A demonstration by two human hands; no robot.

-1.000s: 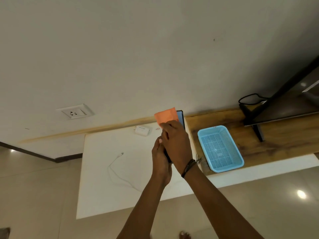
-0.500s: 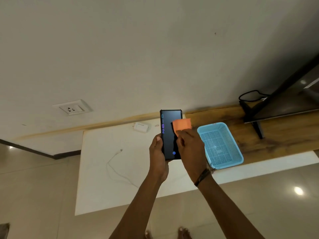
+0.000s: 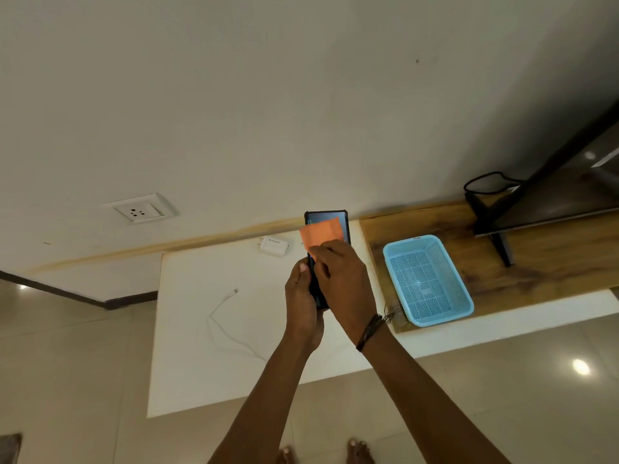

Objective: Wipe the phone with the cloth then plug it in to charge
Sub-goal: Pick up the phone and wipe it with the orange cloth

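Above the white table (image 3: pixel 201 346), a dark phone (image 3: pixel 330 218) held upright in the left hand (image 3: pixel 301 296), fingers wrapped round its lower half, thumb along the left edge. Pressed flat against the screen, an orange cloth (image 3: pixel 320 232), pinched under the fingertips of the right hand (image 3: pixel 341 279), closed on the fabric. Half a second ago, the cloth sat at the screen's right edge with the lit display largely bare; now shifted left and up to cover the upper middle of the glass, only the top strip of screen showing. On the table behind, a white charger adapter (image 3: pixel 274 245) near the wall, unplugged; its white cable (image 3: pixel 221 313) lying loose left of the arms, well apart from the phone. Wall socket (image 3: pixel 139 212) vacant at left. At right, a blue basket (image 3: pixel 427 279) on the wooden shelf (image 3: pixel 536 269), unchanged.
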